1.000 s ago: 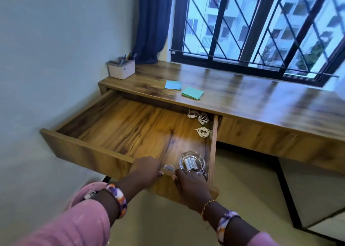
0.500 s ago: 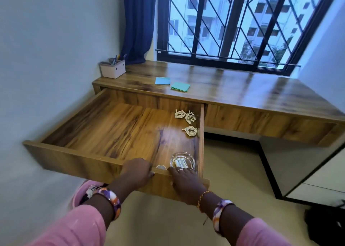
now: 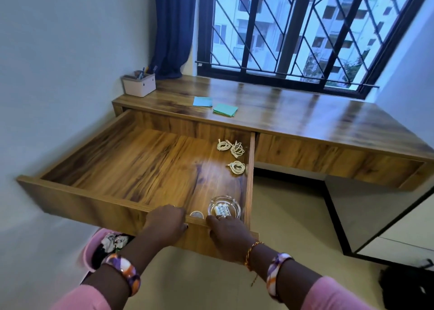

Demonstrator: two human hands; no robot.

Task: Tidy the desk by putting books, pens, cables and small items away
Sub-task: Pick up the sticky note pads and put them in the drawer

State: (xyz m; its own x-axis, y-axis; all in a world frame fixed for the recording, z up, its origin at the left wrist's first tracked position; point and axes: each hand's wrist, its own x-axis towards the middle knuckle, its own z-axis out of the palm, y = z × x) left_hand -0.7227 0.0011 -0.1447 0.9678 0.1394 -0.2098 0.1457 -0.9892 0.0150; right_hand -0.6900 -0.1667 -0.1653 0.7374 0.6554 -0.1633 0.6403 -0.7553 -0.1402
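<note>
The wide wooden drawer (image 3: 77, 199) of the desk stands pulled far out. My left hand (image 3: 164, 222) and my right hand (image 3: 227, 232) both grip its front panel, fingers curled over the top edge. Inside, at the right, lie three coiled white cables (image 3: 231, 147), one of them (image 3: 237, 167) a little nearer. A glass dish (image 3: 224, 207) holding small white items sits just behind my right hand, with a small round lid (image 3: 196, 214) beside it. On the desk top (image 3: 293, 112) lie a blue sticky-note pad (image 3: 202, 101) and a green one (image 3: 225, 109).
A white pen holder (image 3: 139, 85) with pens stands in the desk's back left corner by the blue curtain (image 3: 172, 27). A pink bin (image 3: 103, 248) with crumpled paper sits on the floor under the drawer. A dark object (image 3: 408, 286) lies at the lower right.
The drawer has slid further out toward me, both hands still on its front panel. All three cables now show.
</note>
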